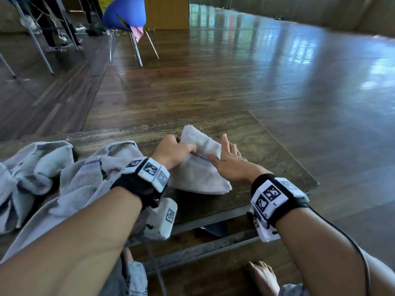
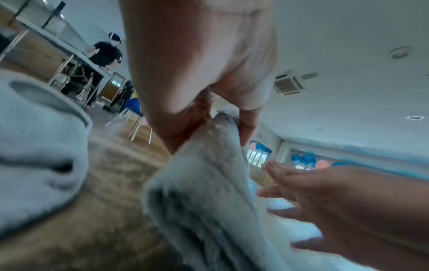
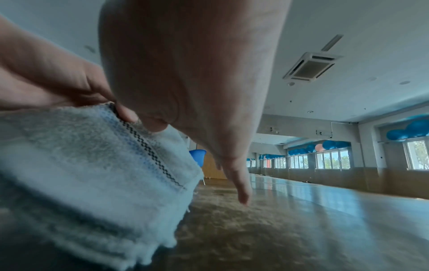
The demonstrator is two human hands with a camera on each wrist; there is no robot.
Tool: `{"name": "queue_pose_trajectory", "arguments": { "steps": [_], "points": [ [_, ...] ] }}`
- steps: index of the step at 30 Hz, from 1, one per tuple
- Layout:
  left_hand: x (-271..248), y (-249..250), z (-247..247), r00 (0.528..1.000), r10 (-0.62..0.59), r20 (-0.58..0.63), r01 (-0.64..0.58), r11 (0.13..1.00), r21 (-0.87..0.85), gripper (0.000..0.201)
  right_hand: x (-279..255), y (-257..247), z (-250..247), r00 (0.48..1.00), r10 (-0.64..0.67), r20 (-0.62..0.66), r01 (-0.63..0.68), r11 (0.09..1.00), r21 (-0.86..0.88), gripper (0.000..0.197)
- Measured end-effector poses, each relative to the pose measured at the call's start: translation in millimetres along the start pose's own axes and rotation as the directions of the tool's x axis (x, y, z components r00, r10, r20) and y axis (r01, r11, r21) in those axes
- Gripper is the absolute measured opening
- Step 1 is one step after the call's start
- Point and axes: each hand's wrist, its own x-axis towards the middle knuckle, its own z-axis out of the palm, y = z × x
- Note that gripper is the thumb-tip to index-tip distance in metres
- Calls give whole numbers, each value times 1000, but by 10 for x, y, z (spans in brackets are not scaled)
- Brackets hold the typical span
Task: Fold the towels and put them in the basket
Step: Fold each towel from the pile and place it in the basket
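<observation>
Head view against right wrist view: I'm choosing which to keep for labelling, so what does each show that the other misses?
Only the head view shows the unfolded towels heaped left on the table, and both wristbands. Only the right wrist view shows the ceiling vent, windows and balloons. Both show the folded towel, gripped by the left hand, with the right hand open beside it.

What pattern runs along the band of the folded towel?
A black zigzag line beside a pale blue stripe on the towel, clearest in the right wrist view.

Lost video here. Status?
Left hand grips folded towel; right hand open, flat on it. Unfolded towels left. Basket not seen.
</observation>
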Motion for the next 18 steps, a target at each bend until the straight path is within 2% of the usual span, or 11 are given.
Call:
{"name": "queue_pose_trajectory", "arguments": {
  "steps": [2, 4, 7, 9, 11, 14, 18],
  "points": [
    [-181, 76, -189, 998, 51, 43, -47, 995, -88, 32, -89, -104, 23, 999, -26, -45, 34, 984, 173, 79],
    [-389, 172, -428, 993, 109, 47, -102, 985, -143, 46, -206, -226, 65, 993, -26, -116, 69, 921, 384, 85],
    [-672, 315, -844, 990, 138, 22, -129, 963, -238, 53, -409, -483, 104, 987, 3, -162, 106, 739, 665, 95],
    [-842, 343, -1158, 989, 144, 25, -130, 942, -311, 50, -521, -762, 86, 986, -33, -164, 150, 606, 781, 93],
    [-1010, 304, -1497, 990, 138, -4, -128, 911, -393, 36, -609, -1088, 46, 977, -77, -200, 208, 568, 796, 95],
    [-1326, 160, -2065, 990, 79, -119, -132, 827, -546, 20, -759, -1662, 44, 957, -169, -235, 290, 586, 757, 93],
    [-1819, -220, -2819, 947, 1, -320, -192, 802, -566, 30, -950, -2522, 234, 907, -330, -261, 418, 637, 648, 67]
  ]
}}
